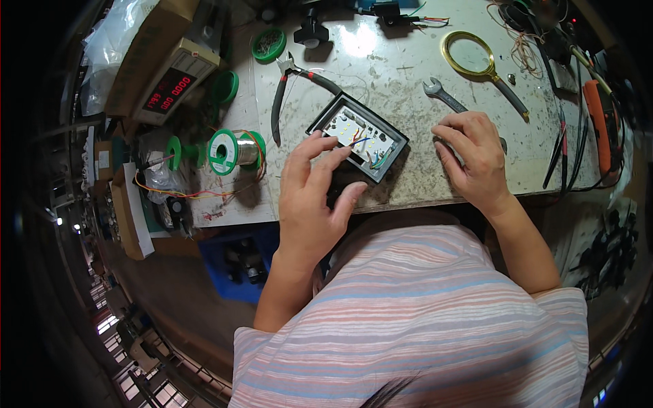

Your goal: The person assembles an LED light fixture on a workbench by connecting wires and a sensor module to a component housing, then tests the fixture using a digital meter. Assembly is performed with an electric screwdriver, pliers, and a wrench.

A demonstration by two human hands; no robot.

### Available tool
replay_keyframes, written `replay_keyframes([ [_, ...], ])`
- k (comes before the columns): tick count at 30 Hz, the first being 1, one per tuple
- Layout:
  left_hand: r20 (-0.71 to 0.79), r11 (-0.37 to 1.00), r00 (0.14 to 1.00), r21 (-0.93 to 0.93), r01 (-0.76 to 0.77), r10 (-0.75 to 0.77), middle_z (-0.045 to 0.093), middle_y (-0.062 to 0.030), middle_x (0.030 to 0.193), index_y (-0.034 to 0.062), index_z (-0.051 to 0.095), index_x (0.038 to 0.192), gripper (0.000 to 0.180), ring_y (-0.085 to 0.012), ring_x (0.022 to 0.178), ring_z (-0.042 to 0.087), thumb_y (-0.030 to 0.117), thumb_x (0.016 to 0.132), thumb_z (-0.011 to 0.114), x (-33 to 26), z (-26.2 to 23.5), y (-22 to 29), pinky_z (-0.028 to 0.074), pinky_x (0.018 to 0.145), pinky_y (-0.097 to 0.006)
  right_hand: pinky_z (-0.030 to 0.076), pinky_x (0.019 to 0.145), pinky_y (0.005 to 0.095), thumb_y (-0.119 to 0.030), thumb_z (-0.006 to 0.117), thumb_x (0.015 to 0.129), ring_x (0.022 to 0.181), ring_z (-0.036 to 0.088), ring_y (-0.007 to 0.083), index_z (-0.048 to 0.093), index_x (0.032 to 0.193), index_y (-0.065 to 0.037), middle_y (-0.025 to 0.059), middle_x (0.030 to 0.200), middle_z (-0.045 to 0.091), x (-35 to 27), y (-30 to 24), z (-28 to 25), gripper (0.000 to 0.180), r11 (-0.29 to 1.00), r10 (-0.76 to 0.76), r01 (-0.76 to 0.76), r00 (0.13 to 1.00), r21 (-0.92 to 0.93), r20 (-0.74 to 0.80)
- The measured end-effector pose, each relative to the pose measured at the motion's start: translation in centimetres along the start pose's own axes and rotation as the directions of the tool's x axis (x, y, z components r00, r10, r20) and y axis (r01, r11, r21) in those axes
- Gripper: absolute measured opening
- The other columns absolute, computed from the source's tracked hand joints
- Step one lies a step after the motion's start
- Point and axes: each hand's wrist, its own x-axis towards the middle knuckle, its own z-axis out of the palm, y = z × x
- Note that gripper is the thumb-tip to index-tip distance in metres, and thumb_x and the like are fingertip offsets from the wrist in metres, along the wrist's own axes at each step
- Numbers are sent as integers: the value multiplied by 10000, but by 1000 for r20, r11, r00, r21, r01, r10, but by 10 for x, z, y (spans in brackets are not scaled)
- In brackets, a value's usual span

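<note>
Below the cutting pliers lies a black rectangular lamp housing (401, 153), turned at an angle. Its white circuit board (347, 128) carries small yellow LEDs, and blue, red and green wires show on it. My left hand (313, 177) holds the housing by its near left side, fingertips on the rim and board, thumb by the near corner. To the right, my right hand (476, 156) rests over the middle of a wrench (442, 94). Its fingers are loosely curled, thumb apart from the index finger, with nothing visible between them.
Red-and-black cutting pliers (289, 66), a green dish of small parts (269, 45) and a solder wire spool (231, 151) lie leftward. A power supply with red digits (166, 92) stands beyond. A magnifying glass (495, 71) and an orange meter (598, 126) are at right.
</note>
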Motion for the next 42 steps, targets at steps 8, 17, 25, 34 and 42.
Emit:
replay_keyframes([
  [8, -91, 975, 994, 219, -37, 58, 556, -146, 1257, 39, 651, 1118, 420, -395, 1247, 479, 207, 763, 797, 16, 7, -4, 368, 1033, -492, 464, 798, 399, -10, 716, 744, 928, 580, 286, 677, 991, -43, 76, 981, 612, 2, 5, 1, 253, 998, -45, 45, 999, 34, 18],
  [17, -68, 950, 997, 312, -24, 47, 525, -161, 1292, 35, 634, 944, 243, -411, 1289, 422, 140, 748, 733, 47, 32, 3, 333, 1058, -517, 493, 781, 379, -107, 643, 725, 933, 591, 276, 649, 1015, -33, 88, 985, 590, 12, -34, 25, 300, 945, -283, 266, 957, 189, 67],
  [25, -110, 999, 994, 45, -23, 27, 510, -185, 1292, 4, 603, 886, 185, -409, 1239, 457, -22, 736, 708, 44, 34, -3, 378, 1038, -518, 503, 717, 349, -93, 645, 723, 858, 580, 231, 675, 966, -78, 44, 903, 587, 14, -38, 29, 246, 936, -296, 265, 949, 232, 107],
  [34, -232, 985, 968, -160, 61, -98, 576, -180, 1192, 11, 632, 862, 125, -337, 997, 609, -14, 781, 724, 30, 17, -11, 503, 866, -401, 516, 684, 331, -94, 673, 728, 841, 593, 215, 697, 970, -97, 34, 897, 607, 20, -32, 28, 243, 942, -274, 234, 950, 242, 147],
  [42, -168, 931, 970, -348, 107, -174, 601, -161, 1149, 22, 644, 877, 118, -285, 973, 630, 13, 803, 735, 17, 20, -28, 522, 799, -342, 522, 708, 337, -107, 743, 710, 854, 598, 226, 695, 984, -98, 31, 924, 620, 22, -29, 25, 278, 937, -257, 186, 940, 295, 223],
])
